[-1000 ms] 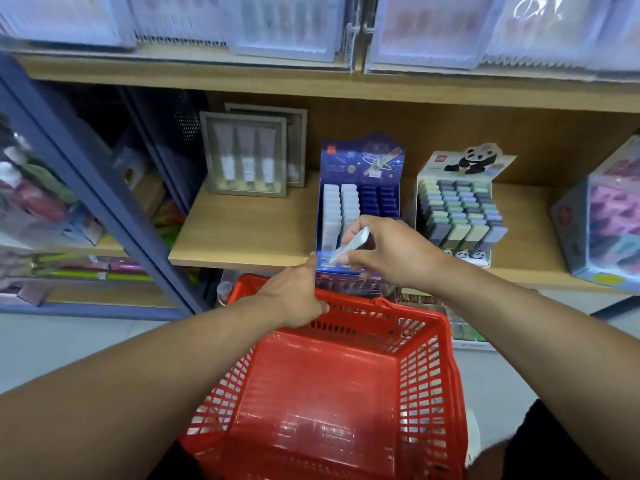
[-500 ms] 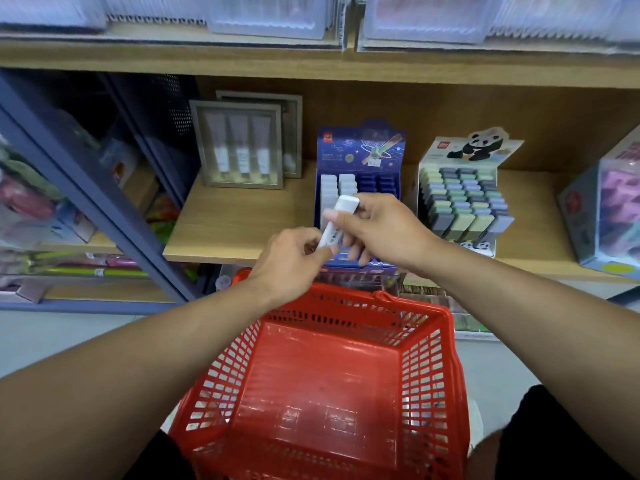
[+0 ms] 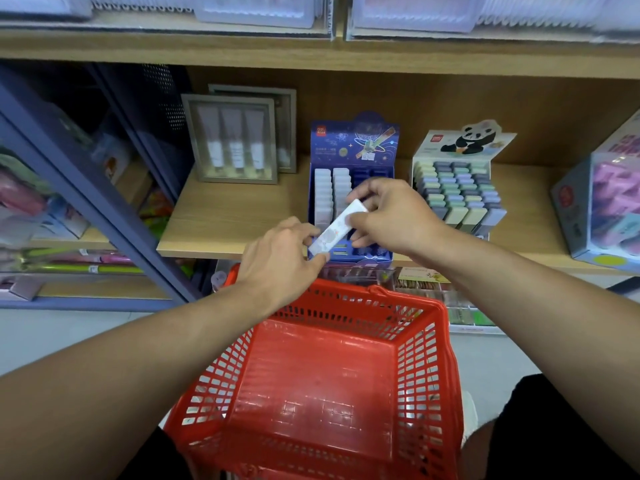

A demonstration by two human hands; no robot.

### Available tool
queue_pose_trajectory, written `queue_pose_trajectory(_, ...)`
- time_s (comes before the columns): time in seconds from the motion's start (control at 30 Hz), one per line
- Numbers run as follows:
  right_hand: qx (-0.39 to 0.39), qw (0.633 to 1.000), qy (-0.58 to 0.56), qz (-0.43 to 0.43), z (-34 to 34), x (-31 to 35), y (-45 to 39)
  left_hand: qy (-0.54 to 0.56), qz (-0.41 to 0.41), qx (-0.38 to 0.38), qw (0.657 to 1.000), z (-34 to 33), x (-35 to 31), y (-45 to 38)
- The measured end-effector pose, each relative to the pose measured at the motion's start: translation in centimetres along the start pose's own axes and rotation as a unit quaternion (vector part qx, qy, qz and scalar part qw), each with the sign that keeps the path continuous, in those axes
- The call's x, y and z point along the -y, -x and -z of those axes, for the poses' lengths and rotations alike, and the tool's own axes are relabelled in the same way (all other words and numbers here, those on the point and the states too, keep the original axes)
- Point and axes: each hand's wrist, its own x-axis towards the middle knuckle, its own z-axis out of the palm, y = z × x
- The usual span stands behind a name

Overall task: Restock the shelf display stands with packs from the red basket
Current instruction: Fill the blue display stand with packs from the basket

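- Far left: a blue-grey shelf upright [image 3: 86,206] leans across the view, with blurred coloured packets behind it; well apart from the work and no obstacle.
- Left hand [image 3: 277,258]: hovering over the far rim of the red basket [image 3: 429,375]; thumb and fingertips pinch the lower end of the white pack [image 3: 337,226], the other fingers curled under; the basket floor looks bare, so this may be the last pack.
- The white pack sits tilted between both hands, just in front of the blue display stand [image 3: 351,188]; two white columns are filled on the stand's left, while the dark slots to their right look vacant.
- Right hand [image 3: 394,216]: thumb and forefinger pinch the pack's upper end; the remaining fingers bend loosely and cover part of the stand.
- Risks, as I judge them: a handover with both grips at the very ends could let the pack slip into the basket or onto the wooden shelf [image 3: 242,216]; pushed in crooked, it may jam or nudge the filled columns; the right hand's own fingers hide the target slot.
- Around: a framed tube set [image 3: 235,140] stands left of the stand; the panda display stand [image 3: 457,188] sits just beside it on the right, full of pastel packs, close enough for a knuckle to brush; a pink-and-blue box [image 3: 602,202] is at far right.
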Motion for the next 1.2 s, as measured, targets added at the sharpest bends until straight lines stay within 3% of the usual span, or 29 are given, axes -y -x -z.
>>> queue_pose_trajectory(0.13,-0.047,0.982,0.145,0.111,0.0,-0.7,-0.4,0.032,0.06,0.098,0.993,-0.6,1.1,-0.3)
queue_pose_trajectory(0.3,-0.047,0.956,0.22,0.189,-1.3,-1.7,-0.9,0.095,0.056,0.206,0.972,-0.8,1.2,-0.3)
queue_pose_trajectory(0.73,-0.006,0.932,0.279,0.233,-2.2,-1.5,-1.1,0.07,0.051,0.227,0.97,0.0,0.5,0.0)
queue_pose_trajectory(1.07,-0.095,0.935,0.262,0.22,-2.6,-1.8,-2.0,0.082,0.063,0.231,0.968,-0.3,0.5,0.0)
queue_pose_trajectory(1.2,-0.086,0.926,0.28,0.238,-2.8,-1.9,-2.4,0.078,0.063,0.243,0.965,-0.4,0.6,0.1)
